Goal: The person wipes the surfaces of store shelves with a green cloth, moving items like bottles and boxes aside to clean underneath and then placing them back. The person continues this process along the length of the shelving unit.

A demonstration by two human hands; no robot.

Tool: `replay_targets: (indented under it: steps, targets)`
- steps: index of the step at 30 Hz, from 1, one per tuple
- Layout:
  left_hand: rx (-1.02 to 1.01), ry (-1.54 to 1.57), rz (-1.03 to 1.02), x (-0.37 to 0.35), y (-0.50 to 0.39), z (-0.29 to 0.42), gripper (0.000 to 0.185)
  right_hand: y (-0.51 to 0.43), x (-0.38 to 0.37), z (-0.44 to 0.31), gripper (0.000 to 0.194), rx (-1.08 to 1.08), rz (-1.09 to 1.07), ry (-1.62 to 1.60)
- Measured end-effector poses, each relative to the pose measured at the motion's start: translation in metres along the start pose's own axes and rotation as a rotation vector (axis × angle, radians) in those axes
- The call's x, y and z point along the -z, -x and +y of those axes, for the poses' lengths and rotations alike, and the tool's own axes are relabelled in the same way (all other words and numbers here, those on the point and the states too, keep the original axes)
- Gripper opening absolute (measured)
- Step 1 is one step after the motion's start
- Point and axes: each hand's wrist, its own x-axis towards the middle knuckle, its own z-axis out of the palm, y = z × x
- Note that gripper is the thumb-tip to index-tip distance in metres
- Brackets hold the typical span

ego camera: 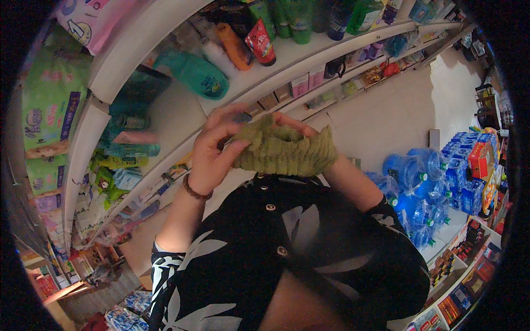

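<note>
A crumpled olive-green cloth (290, 155) with a ribbed, wrinkled texture is held up between my two hands, in front of the shelves. My left hand (215, 145), with a dark beaded bracelet on the wrist, pinches the cloth's left end between thumb and fingers. Much of my right hand (295, 124) is hidden by the cloth; some fingers show along its far edge, gripping it. Beyond the hands, a teal bottle (203, 78) lies tilted on the shelf (182, 107), near an orange bottle (234, 46) and a red tube (261, 44).
Green bottles (299, 20) stand farther along the shelf. Lower shelves hold boxes (300, 85) and green packets (107, 182). Large green packs (49, 111) fill the left side. Blue water jugs (418, 207) wrapped in plastic stand on the floor at right, near a display rack (447, 273).
</note>
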Motion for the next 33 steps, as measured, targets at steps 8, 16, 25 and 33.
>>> replay_targets:
  steps: [8,16,25,33]
  targets:
    - [0.127,-0.182,-0.062,0.001,-0.015,0.006,0.01,-0.01,-0.006,-0.032,0.038,-0.046,0.027,0.627]
    - [-0.011,-0.126,-0.065,0.003,-0.018,0.009,0.016,-0.02,-0.03,-0.046,0.014,0.188,0.247,1.162]
    - [-0.05,-0.12,-0.084,0.014,-0.022,0.005,0.014,-0.023,-0.054,-0.044,0.017,0.406,0.178,1.434]
    - [-0.212,-0.115,-0.113,0.017,-0.014,-0.021,0.028,-0.028,-0.069,-0.046,0.01,0.537,0.197,1.573]
